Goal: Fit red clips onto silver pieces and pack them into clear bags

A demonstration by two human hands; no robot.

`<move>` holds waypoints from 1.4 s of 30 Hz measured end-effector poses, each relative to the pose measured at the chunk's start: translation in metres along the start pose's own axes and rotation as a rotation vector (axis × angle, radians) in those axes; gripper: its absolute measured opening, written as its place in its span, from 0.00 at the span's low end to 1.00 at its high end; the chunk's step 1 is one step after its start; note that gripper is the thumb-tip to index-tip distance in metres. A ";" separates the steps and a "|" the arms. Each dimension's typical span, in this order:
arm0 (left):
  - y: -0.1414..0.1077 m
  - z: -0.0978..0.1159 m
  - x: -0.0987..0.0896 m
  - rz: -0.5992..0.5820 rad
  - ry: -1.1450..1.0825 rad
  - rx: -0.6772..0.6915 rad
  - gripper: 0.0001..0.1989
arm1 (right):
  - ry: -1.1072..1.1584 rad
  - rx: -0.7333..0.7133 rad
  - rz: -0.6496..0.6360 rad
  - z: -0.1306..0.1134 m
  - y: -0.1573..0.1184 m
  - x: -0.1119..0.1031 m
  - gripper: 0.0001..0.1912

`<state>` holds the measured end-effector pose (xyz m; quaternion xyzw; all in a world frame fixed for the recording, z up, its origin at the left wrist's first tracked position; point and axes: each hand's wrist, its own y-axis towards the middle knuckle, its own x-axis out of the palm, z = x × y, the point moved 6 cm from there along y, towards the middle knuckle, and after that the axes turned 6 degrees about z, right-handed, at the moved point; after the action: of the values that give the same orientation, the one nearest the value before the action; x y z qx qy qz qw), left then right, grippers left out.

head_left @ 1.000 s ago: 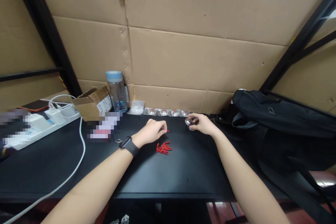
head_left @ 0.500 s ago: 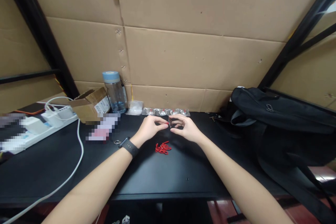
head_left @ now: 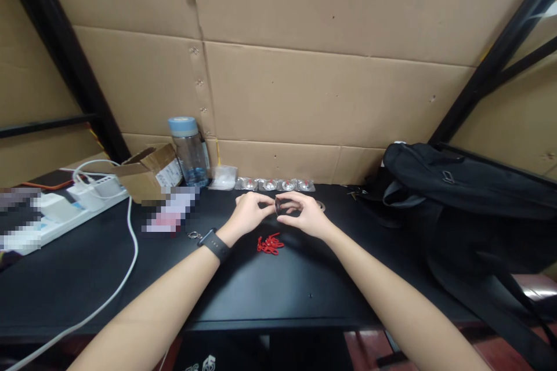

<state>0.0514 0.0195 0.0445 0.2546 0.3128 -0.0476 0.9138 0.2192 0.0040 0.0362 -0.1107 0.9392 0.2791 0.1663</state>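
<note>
Between my two hands, above the black table [head_left: 304, 269], is a small dark round disc [head_left: 278, 206], held on edge. My right hand [head_left: 303, 213] grips it between thumb and fingers. The fingertips of my left hand [head_left: 256, 210] pinch at its left side; whether they hold something else too is too small to tell. A bundle of red cord [head_left: 270, 244] lies on the table just below the hands. Behind them, several silvery round pieces in clear wrapping [head_left: 270, 185] stand in a row. Part of a ring-like object [head_left: 321, 206] shows just behind my right hand.
At the left are a power strip [head_left: 73, 208] with white cables, an open cardboard box [head_left: 148, 177] and a blue-lidded bottle [head_left: 189, 153]. A small metal ring [head_left: 194, 235] lies near my left wrist. A black backpack [head_left: 470, 203] fills the right side.
The disc has shifted slightly left and turned, showing more of its face. My right hand has moved a little left with it. The ring-like object behind that hand has come into view.
</note>
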 end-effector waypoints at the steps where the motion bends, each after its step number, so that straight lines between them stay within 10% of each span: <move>1: 0.000 -0.001 0.000 0.004 -0.003 -0.002 0.10 | 0.001 0.001 0.004 0.001 0.000 0.000 0.29; 9: 0.002 -0.015 0.018 -0.072 -0.199 0.007 0.13 | 0.004 -0.007 0.029 0.001 0.001 -0.001 0.29; 28: -0.006 0.006 0.016 -0.051 0.265 0.271 0.12 | 0.085 0.077 0.083 0.009 0.000 -0.003 0.30; 42: -0.006 0.013 0.003 0.096 0.107 0.142 0.08 | 0.302 0.154 0.066 0.015 0.002 -0.005 0.32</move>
<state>0.0592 0.0083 0.0493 0.3354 0.3447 -0.0122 0.8767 0.2266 0.0147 0.0274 -0.1073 0.9753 0.1916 0.0223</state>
